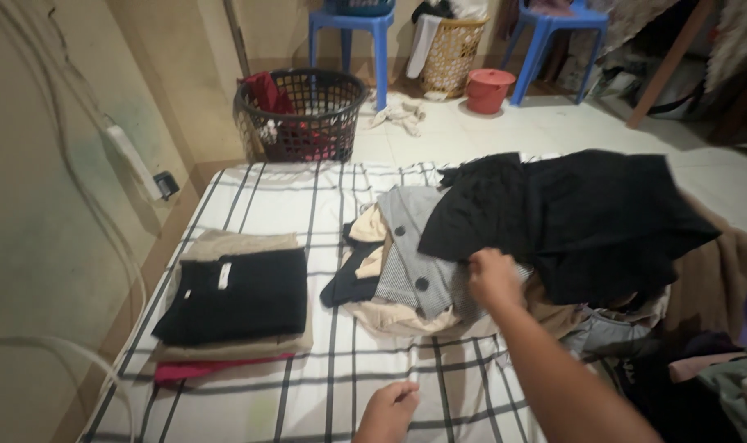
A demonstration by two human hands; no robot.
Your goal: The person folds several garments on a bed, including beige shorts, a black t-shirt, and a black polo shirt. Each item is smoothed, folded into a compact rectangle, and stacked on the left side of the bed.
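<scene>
The right hand [492,277] has its fingers closed on a black garment [578,215] lifted over the clothes pile [406,271]; the left hand [390,410] rests curled, empty, on the checked sheet [324,385].

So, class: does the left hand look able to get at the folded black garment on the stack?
Probably yes. The left hand rests on the checked sheet, with only bare sheet between it and the folded black garment topping the stack.

I see a neat stack of folded clothes [238,303] at the left of the checked sheet [308,197]. Beyond it stand a dark laundry basket [301,115], two blue plastic chairs [353,37], a woven basket [453,53] and a red lidded bucket [488,89].
</scene>
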